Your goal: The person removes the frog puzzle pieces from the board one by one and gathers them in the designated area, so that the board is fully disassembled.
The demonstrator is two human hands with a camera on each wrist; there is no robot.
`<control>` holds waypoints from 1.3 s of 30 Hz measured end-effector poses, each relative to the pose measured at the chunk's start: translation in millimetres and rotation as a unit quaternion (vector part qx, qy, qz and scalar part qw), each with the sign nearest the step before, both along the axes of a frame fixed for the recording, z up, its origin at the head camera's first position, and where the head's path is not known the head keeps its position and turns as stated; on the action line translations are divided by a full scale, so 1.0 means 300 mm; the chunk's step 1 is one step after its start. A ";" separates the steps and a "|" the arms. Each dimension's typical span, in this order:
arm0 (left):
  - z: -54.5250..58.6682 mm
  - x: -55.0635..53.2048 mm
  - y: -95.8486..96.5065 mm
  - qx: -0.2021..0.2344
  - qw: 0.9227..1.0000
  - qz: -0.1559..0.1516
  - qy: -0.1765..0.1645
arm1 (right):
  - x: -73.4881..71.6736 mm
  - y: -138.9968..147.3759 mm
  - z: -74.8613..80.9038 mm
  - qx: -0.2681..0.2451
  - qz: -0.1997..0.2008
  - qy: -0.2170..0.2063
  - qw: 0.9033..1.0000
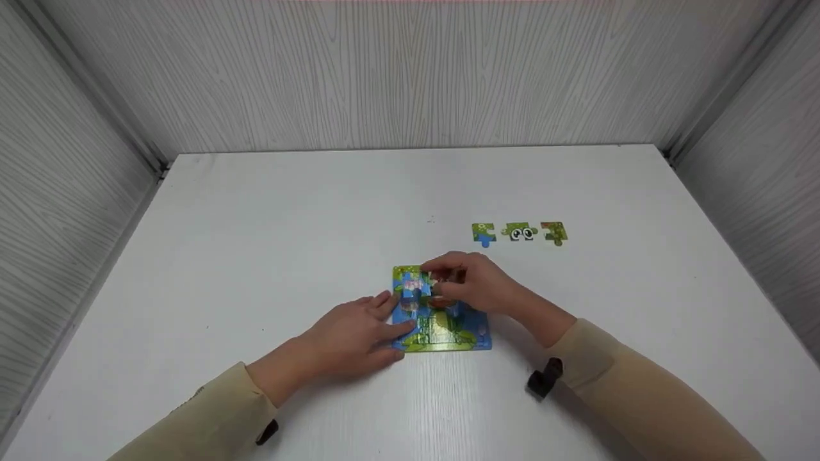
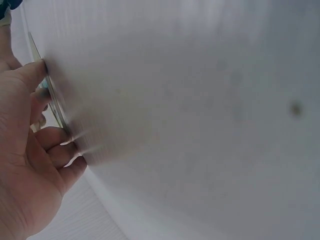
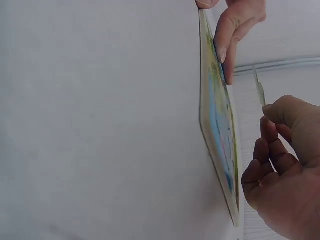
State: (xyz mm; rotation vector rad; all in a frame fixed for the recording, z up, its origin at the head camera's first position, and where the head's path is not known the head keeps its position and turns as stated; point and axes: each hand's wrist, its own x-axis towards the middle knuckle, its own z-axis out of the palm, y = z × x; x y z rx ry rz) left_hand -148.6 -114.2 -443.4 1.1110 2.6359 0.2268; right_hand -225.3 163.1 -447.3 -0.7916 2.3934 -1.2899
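Observation:
A small puzzle board (image 1: 448, 346) with a colourful blue and green picture lies flat on the white table. My left hand (image 1: 355, 333) rests at its left side, thumb and index fingertip over the near left part and the other fingers by the left edge. Above the board's upper part, my right hand (image 1: 480, 285) pinches a thin puzzle piece (image 3: 260, 91) between thumb and index finger. In the right wrist view that piece stands up off the board, seen nearly edge-on. In the head view the right fingers hide much of the board's upper right.
Beyond the board to the right, three loose pieces lie in a row: a green and blue corner piece (image 1: 484, 234), a piece with cartoon eyes (image 1: 520, 232) and a green-brown piece (image 1: 555, 232). Grained panels (image 1: 384, 77) wall the table's back and sides.

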 end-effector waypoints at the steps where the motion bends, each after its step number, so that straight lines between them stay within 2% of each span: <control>1: 0.001 0.001 0.001 0.000 1.000 0.000 -0.001 | -0.002 0.005 0.009 -0.002 -0.001 0.005 1.000; 6: 0.006 0.002 0.001 -0.004 1.000 0.004 -0.002 | -0.025 0.046 0.047 -0.011 -0.017 0.026 0.999; 10: 0.003 0.001 -0.001 -0.006 1.000 0.005 -0.004 | -0.042 0.102 0.057 -0.002 -0.043 0.032 0.999; 16: -0.007 -0.002 -0.008 -0.010 1.000 0.011 -0.009 | -0.066 0.195 0.035 0.020 -0.080 0.030 0.996; 22: -0.006 -0.009 -0.010 -0.012 1.000 0.016 -0.009 | -0.085 0.273 -0.001 0.031 -0.099 0.028 0.994; 31: -0.002 -0.014 -0.007 -0.021 1.000 0.006 -0.003 | -0.095 0.349 -0.032 0.055 -0.142 0.003 0.988; 39: 0.004 -0.017 -0.004 -0.031 1.000 0.005 0.004 | -0.104 0.369 -0.053 0.068 -0.141 0.009 0.988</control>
